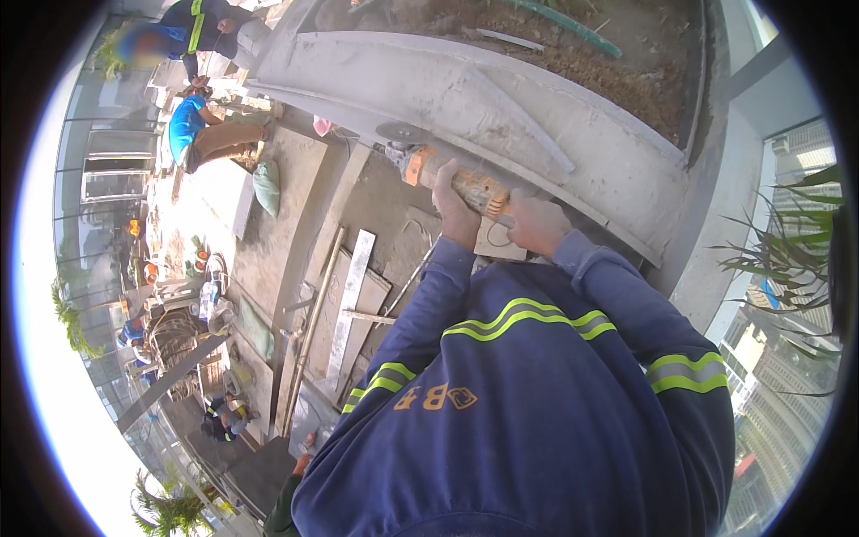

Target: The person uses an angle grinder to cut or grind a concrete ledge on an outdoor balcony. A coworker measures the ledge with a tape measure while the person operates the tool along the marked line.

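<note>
Both hands hold a dusty orange angle grinder (489, 199) that slants across the middle of the view. My left hand (457, 213) wraps round its body from below, and my right hand (538, 224) grips its rear end. At the grinder's front end is a round grey disc (402, 132), lying near the edge of a pale concrete ledge (429, 76). Whether the disc touches the ledge I cannot tell. Along that edge runs a long pale strip (573, 213), just beyond my hands.
Beyond the ledge lies a bed of brown soil (626, 85). Boards and a long pole (313, 327) lie to my left. A person in a blue shirt (188, 121) bends over farther left, near a green sack (266, 186). Spiky leaves (792, 242) hang at the right.
</note>
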Available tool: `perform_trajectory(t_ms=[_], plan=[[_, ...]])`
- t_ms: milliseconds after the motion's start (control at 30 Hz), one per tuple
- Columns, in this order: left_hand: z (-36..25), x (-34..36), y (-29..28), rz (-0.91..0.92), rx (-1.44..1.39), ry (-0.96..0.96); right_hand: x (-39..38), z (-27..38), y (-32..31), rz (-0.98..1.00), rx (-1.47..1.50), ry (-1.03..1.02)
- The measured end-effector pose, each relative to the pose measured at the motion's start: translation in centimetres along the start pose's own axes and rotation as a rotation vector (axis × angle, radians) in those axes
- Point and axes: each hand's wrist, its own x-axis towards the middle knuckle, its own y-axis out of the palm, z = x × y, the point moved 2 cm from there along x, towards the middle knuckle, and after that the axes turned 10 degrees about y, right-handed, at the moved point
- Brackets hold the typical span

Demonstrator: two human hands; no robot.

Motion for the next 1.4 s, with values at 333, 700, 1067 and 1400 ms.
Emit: perform_trajectory(t_ms=[333,700,1067,1400], plan=[[0.8,0.4,0.0,-0.012,0.026,0.017,0.3,-0.6,-0.3,0.018,-0.005,0.019],[0.3,3.2,-0.2,0.007,0.017,-0.033,3.9,-0.6,1.3,-0.015,-0.032,0.003],[0.7,0.3,0.1,-0.042,0.019,-0.012,0.1,-0.6,-0.7,0.017,0.005,0.009],[0.5,0.9,-0.1,-0.029,0.032,-0.017,1.2,-1.1,0.6,-0.05,0.01,-0.017]])
